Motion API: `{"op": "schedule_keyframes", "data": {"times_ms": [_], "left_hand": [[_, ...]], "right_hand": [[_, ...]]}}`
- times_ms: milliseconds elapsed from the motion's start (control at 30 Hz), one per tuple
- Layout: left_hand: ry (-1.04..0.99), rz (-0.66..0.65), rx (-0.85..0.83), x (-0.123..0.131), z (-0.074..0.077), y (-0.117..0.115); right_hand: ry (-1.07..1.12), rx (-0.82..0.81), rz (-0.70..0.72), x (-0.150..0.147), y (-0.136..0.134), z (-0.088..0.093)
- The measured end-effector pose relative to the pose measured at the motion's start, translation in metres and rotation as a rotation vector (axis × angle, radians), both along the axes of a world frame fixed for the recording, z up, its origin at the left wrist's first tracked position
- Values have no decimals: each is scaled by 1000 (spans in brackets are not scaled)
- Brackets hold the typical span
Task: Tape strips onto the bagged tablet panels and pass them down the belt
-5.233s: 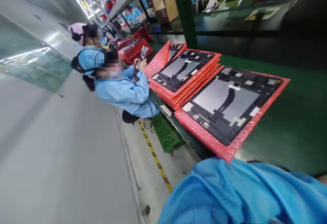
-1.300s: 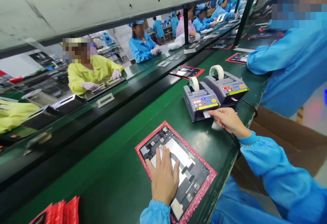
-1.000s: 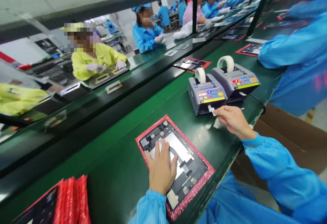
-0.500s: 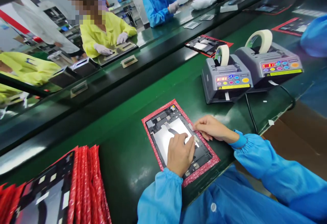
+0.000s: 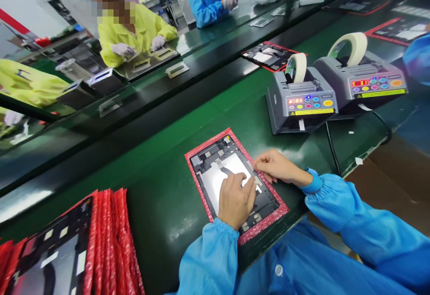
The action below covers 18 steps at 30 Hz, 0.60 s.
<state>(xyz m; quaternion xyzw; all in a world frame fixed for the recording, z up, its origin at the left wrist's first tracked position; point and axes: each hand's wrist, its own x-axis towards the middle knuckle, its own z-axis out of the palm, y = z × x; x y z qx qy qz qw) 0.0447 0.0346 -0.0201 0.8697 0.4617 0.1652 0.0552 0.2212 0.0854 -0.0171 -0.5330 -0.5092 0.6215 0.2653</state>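
Observation:
A black tablet back panel with a silver metal centre (image 5: 215,187) lies on a red bubble bag (image 5: 198,186) on the green bench. My left hand (image 5: 235,201) rests on the panel's lower middle with its fingers bunched, and they hide part of the panel. My right hand (image 5: 277,167) lies on the bench with its fingertips on the panel's right edge. Pale tape patches (image 5: 258,182) show on the black frame close to both hands. I cannot tell whether either hand pinches a tape strip.
Two grey tape dispensers (image 5: 300,100) (image 5: 359,77) with a black cable (image 5: 331,149) stand to the right. Red bags holding panels (image 5: 107,245) are stacked at lower left. Another bagged panel (image 5: 268,56) lies farther along. A gloved co-worker in yellow (image 5: 134,35) works across the divider.
My right hand has moved from the dispenser, where it held a white tape strip, to the panel's right edge. My left hand has shifted toward the panel's middle. The view has turned from the aisle to the bench.

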Motion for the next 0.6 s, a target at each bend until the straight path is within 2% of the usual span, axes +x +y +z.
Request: {"op": "schedule_keyframes", "data": {"times_ms": [367, 600], "left_hand": [[-10, 19, -26, 1, 0, 1], [94, 62, -46, 9, 4, 4]], "right_hand": [[-14, 19, 44, 1, 1, -5], [-61, 86, 67, 3, -1, -11]]}}
